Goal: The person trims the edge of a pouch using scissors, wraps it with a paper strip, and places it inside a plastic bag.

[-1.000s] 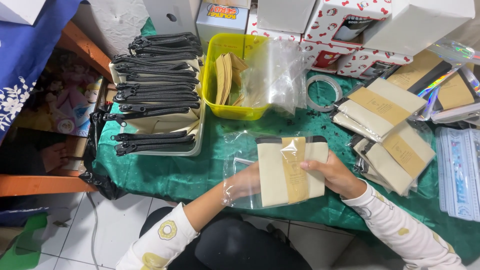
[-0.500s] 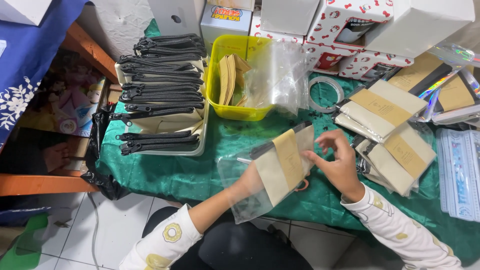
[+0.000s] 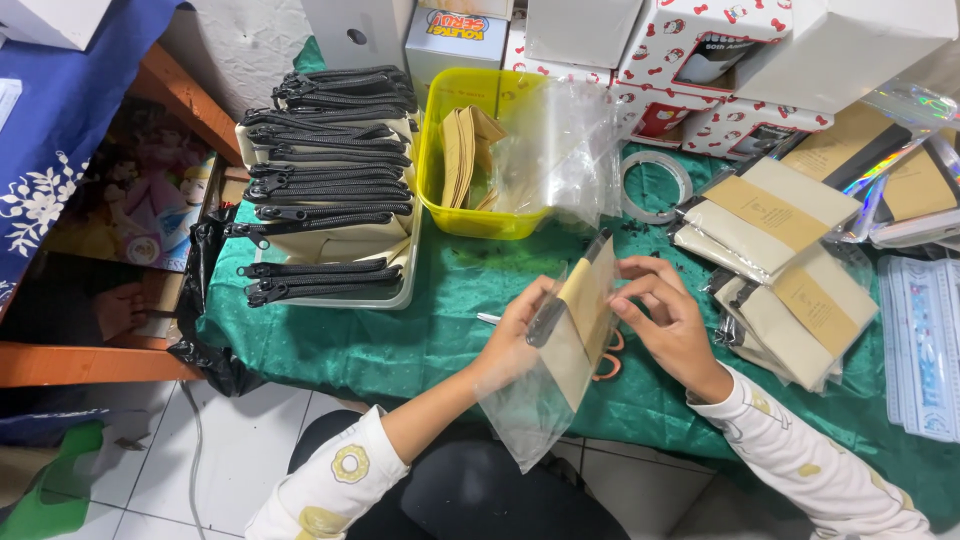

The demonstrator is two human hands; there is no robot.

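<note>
Nearest, the left hand (image 3: pixel 515 335) pinched a clear plastic sleeve (image 3: pixel 535 405) while the right hand (image 3: pixel 665 320), fingers curled, gripped the banded cream zipper pouch (image 3: pixel 582 310) partly inside it, above the green tabletop (image 3: pixel 400 330). Farther off stood a yellow tub (image 3: pixel 450 215) and stacked pouches (image 3: pixel 330 180).

A cream pouch (image 3: pixel 578 330) with a tan paper band and a black zipper sits tilted on its edge. It is partly inside a clear plastic bag (image 3: pixel 530 415). The bag hangs down, over the green surface (image 3: pixel 400 330).
</note>
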